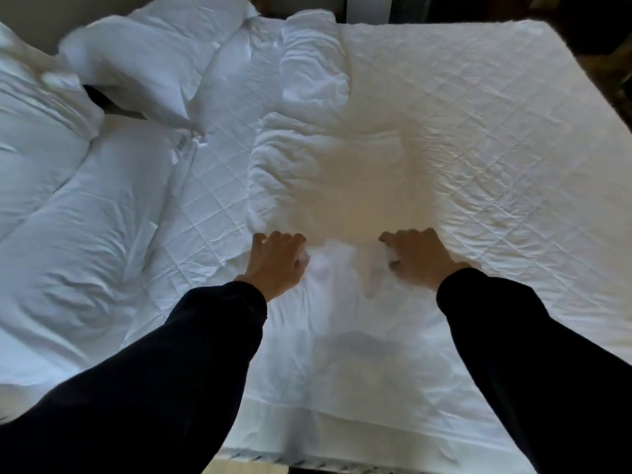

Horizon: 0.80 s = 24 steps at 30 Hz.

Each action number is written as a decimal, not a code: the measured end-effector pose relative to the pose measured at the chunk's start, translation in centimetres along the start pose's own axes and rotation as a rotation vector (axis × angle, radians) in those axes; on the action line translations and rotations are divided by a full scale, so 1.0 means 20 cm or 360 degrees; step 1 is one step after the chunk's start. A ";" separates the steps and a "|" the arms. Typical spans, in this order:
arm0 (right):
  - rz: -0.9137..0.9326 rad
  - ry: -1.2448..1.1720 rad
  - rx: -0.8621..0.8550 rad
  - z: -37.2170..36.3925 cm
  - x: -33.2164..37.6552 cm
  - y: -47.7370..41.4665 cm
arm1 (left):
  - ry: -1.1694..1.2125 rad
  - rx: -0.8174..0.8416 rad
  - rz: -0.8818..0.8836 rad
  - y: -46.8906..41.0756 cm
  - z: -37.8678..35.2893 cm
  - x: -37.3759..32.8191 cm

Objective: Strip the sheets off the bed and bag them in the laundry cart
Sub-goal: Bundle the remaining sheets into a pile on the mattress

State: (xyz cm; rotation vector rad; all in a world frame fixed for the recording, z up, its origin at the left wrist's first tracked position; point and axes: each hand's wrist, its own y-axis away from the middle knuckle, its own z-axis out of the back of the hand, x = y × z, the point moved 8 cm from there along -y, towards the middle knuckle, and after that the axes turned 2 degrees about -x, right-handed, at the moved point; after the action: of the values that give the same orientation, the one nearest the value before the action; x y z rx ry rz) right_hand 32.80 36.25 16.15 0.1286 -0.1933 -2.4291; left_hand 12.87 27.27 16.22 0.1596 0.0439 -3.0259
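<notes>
Gathering the sheet (342, 302) at bed centre: left grip (273, 258) and right grip (419, 256) each clutch bunched cloth. Best pulled toward six o'clock, rolled inward off the pad (496, 114), clear of the duvet (85, 200) at nine o'clock. Cart unseen.

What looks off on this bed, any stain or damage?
A yellowish patch tints the sheet just beyond the left hand and right hand, unlike the white around it. Stain or warm light, cannot tell. No tears visible.
</notes>
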 end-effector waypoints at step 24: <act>-0.0213 -0.0200 0.0018 -0.85 0.04 -0.71 | -0.0109 0.0496 0.0287 -0.44 -0.94 0.35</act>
State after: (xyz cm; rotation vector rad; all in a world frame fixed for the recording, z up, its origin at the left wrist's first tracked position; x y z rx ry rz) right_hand 25.68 44.59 -3.15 -0.0070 -0.2626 -2.5718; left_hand 6.85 35.93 -3.10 0.0805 -0.4255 -2.8351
